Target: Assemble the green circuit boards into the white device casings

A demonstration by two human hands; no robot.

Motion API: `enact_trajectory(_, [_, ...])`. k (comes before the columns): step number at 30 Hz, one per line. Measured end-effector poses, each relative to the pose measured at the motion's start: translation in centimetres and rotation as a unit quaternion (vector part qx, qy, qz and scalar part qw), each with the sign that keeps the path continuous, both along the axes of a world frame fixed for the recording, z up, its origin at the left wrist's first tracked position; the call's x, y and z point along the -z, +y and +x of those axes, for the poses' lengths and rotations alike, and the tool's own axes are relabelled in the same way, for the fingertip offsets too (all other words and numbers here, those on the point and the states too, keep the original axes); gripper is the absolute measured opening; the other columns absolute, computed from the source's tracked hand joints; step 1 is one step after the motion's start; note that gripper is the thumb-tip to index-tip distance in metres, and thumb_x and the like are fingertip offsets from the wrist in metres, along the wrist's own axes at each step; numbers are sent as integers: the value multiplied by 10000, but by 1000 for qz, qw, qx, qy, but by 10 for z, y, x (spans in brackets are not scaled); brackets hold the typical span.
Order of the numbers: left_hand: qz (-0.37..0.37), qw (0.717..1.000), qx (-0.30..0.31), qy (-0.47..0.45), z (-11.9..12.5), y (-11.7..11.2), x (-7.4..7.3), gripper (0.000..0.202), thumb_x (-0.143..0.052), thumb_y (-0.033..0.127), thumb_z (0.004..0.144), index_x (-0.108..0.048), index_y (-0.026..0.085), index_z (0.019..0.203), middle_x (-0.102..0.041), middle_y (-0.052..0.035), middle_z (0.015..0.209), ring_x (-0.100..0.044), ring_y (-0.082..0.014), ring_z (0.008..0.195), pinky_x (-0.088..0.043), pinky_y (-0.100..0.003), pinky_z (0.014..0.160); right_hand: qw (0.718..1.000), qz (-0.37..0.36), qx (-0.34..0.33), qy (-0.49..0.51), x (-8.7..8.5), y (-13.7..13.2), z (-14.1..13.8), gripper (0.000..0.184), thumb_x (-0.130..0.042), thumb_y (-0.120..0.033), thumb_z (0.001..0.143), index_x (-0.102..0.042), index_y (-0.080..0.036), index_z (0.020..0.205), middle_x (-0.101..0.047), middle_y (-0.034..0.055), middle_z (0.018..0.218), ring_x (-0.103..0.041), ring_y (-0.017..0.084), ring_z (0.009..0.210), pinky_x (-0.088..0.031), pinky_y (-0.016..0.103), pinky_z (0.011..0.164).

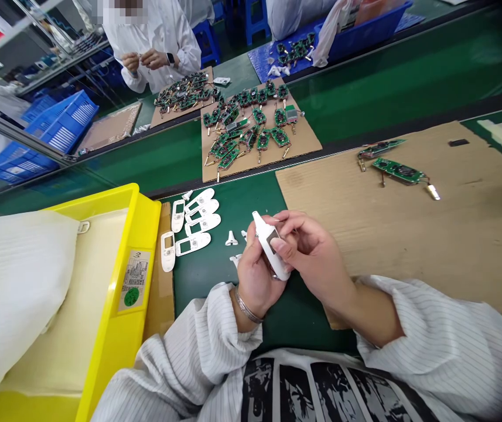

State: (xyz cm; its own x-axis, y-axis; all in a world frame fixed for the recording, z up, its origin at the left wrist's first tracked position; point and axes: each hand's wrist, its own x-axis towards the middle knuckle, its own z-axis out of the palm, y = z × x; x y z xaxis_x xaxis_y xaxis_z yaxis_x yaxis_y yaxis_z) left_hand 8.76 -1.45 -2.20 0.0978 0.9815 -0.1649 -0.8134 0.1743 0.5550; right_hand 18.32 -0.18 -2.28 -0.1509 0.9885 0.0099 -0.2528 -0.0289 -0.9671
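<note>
A white ear thermometer (271, 249) with a tapered tip and a dark display window is between my hands, tilted, tip up and to the left. My left hand (257, 278) cradles it from below, fingers wrapped round the body. From the right, my right hand (316, 252) grips it too, with the thumb pressed near the window. Just left of my hands lie small white cone-shaped pieces (231, 238), some partly hidden. Beyond them, several white shell covers (193, 243) with window cutouts are spread on the green table (202, 278).
A yellow bin (121, 281) with white foam sheet stands at left. On the right, a cardboard sheet (356, 234) bears green circuit boards (400, 170). More circuit boards (259, 116) lie on cardboard ahead. Across the line, a person in white (158, 35) works near blue baskets (53, 132).
</note>
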Motion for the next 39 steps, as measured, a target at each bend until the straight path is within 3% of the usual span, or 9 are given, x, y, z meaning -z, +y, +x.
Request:
enact_trajectory(3, [-2,997,57,-54,-1,0,-2,91,-491,256,859,-513,228,943,-469,-3,775,-415,-73,496,-289,-169,394,996,-48,-24,71,-2,-1,1,307,-775,-270,761,-516,-224,919,-561,25,1153,-485,17,482,-468,167,367])
enact_trajectory(8, [-33,989,106,-96,-2,-2,-8,125,-502,215,816,-495,224,941,-464,2,803,-397,-49,448,-270,-162,391,989,-82,-82,95,-4,-1,5,271,-701,-363,841,-496,-235,964,-537,20,1212,-438,-15,386,-423,167,287])
enact_trajectory(11, [-33,991,106,-76,-3,-1,-6,131,-527,233,792,-499,232,920,-465,3,796,-380,-52,448,-252,-163,379,995,-38,-77,42,-3,0,5,273,-692,-349,845,-486,-240,986,-538,32,1218,-533,28,510,-490,186,387])
enact_trajectory(15, [-16,996,76,-34,-2,-1,0,138,-536,255,785,-533,216,918,-486,-17,790,-438,-82,524,-285,-171,394,997,51,-42,-36,-1,1,3,511,-831,-286,663,-462,-231,1012,-563,60,1158,-592,172,1017,-545,279,826])
enact_trajectory(21, [-46,986,155,-47,-8,-1,-1,185,-573,251,761,-532,202,935,-495,-5,813,-416,-63,467,-273,-170,374,993,-24,-101,-49,-5,8,11,508,-832,-403,669,-459,-230,967,-543,2,931,-506,99,648,-474,226,543])
enact_trajectory(30, [-115,950,271,-108,-17,0,-8,278,-616,313,730,-554,135,935,-440,12,649,-334,-48,417,-162,-154,342,966,16,-255,-46,-10,29,36,402,-795,-255,734,-504,-234,1010,-593,8,996,-600,131,860,-512,230,729])
enact_trajectory(33, [-66,971,223,-59,-24,2,-14,219,-577,319,782,-528,209,965,-617,-65,913,-430,-64,442,-210,-160,352,970,15,-241,-33,-8,28,38,413,-747,-234,768,-523,-245,1115,-607,48,1137,-613,175,1016,-523,279,837])
enact_trajectory(36, [-15,990,117,78,-45,17,-24,175,-504,341,857,-510,239,1000,-651,-85,1069,-460,-70,452,-274,-174,363,990,12,-137,0,-2,30,36,342,-699,-302,816,-569,-235,1125,-605,78,1199,-585,212,1121,-494,340,940])
enact_trajectory(39, [-34,940,-40,337,-79,55,-34,231,-434,352,903,-532,201,1047,-631,-65,879,-465,-74,481,-352,-186,413,998,-17,-61,20,6,36,34,267,-692,-357,819,-611,-212,1028,-642,81,1089,-607,209,1050,-491,343,923])
